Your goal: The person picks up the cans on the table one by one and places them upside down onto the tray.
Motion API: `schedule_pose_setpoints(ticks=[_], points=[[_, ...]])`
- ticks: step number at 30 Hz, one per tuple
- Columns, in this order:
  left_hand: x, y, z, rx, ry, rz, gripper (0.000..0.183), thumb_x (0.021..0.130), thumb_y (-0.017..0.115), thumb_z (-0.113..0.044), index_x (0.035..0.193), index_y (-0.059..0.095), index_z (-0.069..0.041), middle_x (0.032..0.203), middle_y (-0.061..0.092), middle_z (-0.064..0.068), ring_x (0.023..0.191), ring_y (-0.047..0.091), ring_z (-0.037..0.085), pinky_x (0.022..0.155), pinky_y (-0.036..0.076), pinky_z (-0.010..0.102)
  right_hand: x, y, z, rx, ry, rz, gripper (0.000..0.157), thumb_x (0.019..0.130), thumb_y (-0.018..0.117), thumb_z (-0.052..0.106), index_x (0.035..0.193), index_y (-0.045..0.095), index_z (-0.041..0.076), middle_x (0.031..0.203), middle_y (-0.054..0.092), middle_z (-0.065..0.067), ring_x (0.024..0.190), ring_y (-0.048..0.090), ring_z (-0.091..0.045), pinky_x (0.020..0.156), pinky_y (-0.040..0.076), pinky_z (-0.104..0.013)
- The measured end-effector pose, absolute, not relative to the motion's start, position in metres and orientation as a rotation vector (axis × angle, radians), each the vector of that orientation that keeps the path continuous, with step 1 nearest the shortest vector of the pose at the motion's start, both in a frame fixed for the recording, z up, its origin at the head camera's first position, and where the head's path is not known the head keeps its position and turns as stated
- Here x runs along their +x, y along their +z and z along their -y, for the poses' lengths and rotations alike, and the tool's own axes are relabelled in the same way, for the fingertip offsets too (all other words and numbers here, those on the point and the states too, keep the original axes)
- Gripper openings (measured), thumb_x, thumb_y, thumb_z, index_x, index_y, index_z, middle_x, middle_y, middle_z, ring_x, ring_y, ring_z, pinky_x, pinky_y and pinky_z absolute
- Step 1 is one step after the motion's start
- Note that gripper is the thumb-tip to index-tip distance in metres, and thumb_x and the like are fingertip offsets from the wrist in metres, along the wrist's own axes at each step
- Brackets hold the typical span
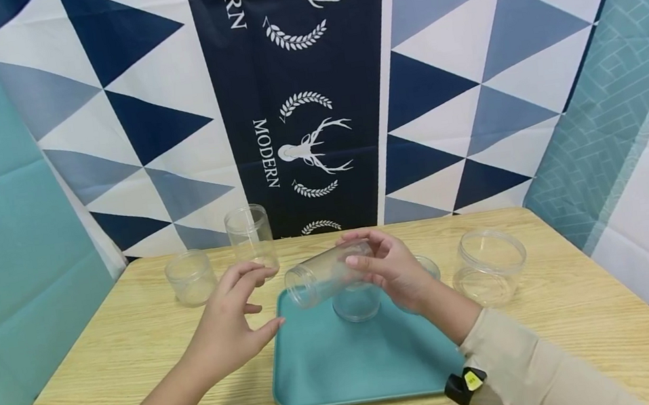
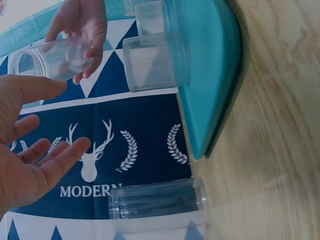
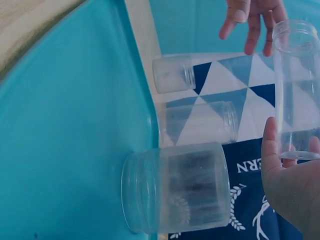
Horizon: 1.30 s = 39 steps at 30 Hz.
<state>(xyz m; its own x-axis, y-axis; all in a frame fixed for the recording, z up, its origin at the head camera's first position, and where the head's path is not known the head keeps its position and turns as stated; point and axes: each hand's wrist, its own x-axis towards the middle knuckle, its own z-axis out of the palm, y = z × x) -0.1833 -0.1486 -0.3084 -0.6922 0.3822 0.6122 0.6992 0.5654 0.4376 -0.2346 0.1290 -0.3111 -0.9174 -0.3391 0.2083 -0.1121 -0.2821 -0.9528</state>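
My right hand (image 1: 387, 266) grips a tall clear plastic jar (image 1: 323, 275) near its base, tilted with the threaded open mouth toward the left. Across from that mouth, my left hand (image 1: 232, 321) is raised with fingers spread and bent, holding nothing. In the left wrist view, the left thumb overlaps the jar's mouth end. Under the held jar, a clear jar (image 1: 357, 306) stands on the teal tray (image 1: 359, 369); the right wrist view shows its threaded neck (image 3: 142, 192) down against the tray. Another clear jar (image 1: 429, 266) is partly hidden behind my right hand.
At the table's back left stand a short clear jar (image 1: 192, 281) and a taller clear jar (image 1: 252, 239). A wide clear jar (image 1: 489, 270) stands on the wood table (image 1: 570, 334) right of the tray. A patterned cloth (image 1: 298, 96) hangs behind the table's back edge.
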Motion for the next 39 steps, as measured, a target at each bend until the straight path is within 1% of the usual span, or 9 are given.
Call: schedule_pose_setpoints(ticks=[8,13,18,20,25,29,33,36,39], points=[[-0.187,-0.319,0.148,-0.702,-1.02,2.426,0.056,0.067,0.086,0.003,0.117,0.063,-0.004,0.116,0.055,0.009,0.1,0.058,0.024,0.069,0.058,0.025,-0.239,-0.304,-0.133,-0.509,-2.249,-1.941,0.038,0.089,0.066,0.002,0.126,0.057,0.006,0.126,0.055,-0.007,0.113,0.053,-0.025,0.09,0.053,-0.038],[-0.191,-0.329,0.148,-0.586,-1.098,2.508,0.047,0.071,0.084,0.002,0.113,0.065,-0.004,0.114,0.057,0.01,0.1,0.059,0.026,0.07,0.058,0.026,-0.243,-0.3,-0.135,-0.529,-2.192,-2.036,0.045,0.088,0.069,0.005,0.13,0.055,0.005,0.128,0.055,-0.007,0.115,0.05,-0.026,0.089,0.053,-0.038],[-0.194,-0.339,0.15,-0.424,-1.162,2.674,0.044,0.073,0.083,-0.004,0.114,0.067,-0.003,0.117,0.056,0.014,0.107,0.055,0.031,0.077,0.058,0.033,-0.248,-0.296,-0.137,-0.545,-2.167,-2.09,0.05,0.087,0.07,0.006,0.134,0.053,0.003,0.129,0.058,-0.005,0.118,0.049,-0.025,0.088,0.054,-0.036],[-0.195,-0.343,0.151,-0.36,-1.177,2.739,0.044,0.074,0.083,-0.006,0.115,0.068,-0.004,0.12,0.056,0.015,0.109,0.056,0.033,0.079,0.058,0.037,-0.25,-0.295,-0.137,-0.544,-2.164,-2.102,0.051,0.087,0.071,0.005,0.135,0.053,0.003,0.13,0.058,-0.005,0.119,0.049,-0.025,0.088,0.054,-0.035],[-0.197,-0.351,0.154,-0.248,-1.246,2.852,0.046,0.076,0.082,-0.009,0.119,0.067,-0.004,0.127,0.055,0.018,0.111,0.059,0.037,0.078,0.057,0.042,-0.254,-0.292,-0.138,-0.534,-2.132,-2.16,0.053,0.086,0.073,0.007,0.135,0.055,0.006,0.136,0.055,-0.01,0.12,0.048,-0.025,0.088,0.053,-0.032],[-0.199,-0.356,0.153,-0.2,-1.372,2.885,0.052,0.074,0.083,-0.006,0.122,0.064,-0.002,0.129,0.056,0.018,0.112,0.058,0.039,0.074,0.058,0.039,-0.258,-0.289,-0.137,-0.533,-2.107,-2.192,0.054,0.085,0.074,0.008,0.135,0.056,0.008,0.136,0.056,-0.009,0.119,0.049,-0.025,0.088,0.053,-0.033],[-0.201,-0.359,0.151,-0.196,-1.509,2.888,0.06,0.071,0.083,0.001,0.127,0.061,-0.001,0.131,0.052,0.023,0.113,0.057,0.042,0.065,0.059,0.037,-0.261,-0.285,-0.134,-0.514,-2.105,-2.186,0.055,0.084,0.074,0.007,0.136,0.055,0.009,0.134,0.057,-0.006,0.118,0.051,-0.024,0.089,0.053,-0.033],[-0.203,-0.361,0.149,-0.186,-1.596,2.892,0.066,0.071,0.082,0.005,0.131,0.057,0.001,0.133,0.049,0.026,0.1,0.064,0.036,0.06,0.058,0.035,-0.263,-0.281,-0.132,-0.483,-2.106,-2.177,0.057,0.083,0.075,0.007,0.136,0.056,0.009,0.135,0.057,-0.006,0.117,0.052,-0.023,0.089,0.053,-0.032],[-0.205,-0.364,0.145,-0.154,-1.615,2.918,0.071,0.071,0.081,0.007,0.136,0.053,0.002,0.132,0.049,0.026,0.09,0.063,0.026,0.058,0.058,0.034,-0.264,-0.278,-0.13,-0.471,-2.098,-2.174,0.057,0.083,0.075,0.006,0.136,0.056,0.009,0.136,0.056,-0.006,0.116,0.054,-0.023,0.089,0.054,-0.032]])
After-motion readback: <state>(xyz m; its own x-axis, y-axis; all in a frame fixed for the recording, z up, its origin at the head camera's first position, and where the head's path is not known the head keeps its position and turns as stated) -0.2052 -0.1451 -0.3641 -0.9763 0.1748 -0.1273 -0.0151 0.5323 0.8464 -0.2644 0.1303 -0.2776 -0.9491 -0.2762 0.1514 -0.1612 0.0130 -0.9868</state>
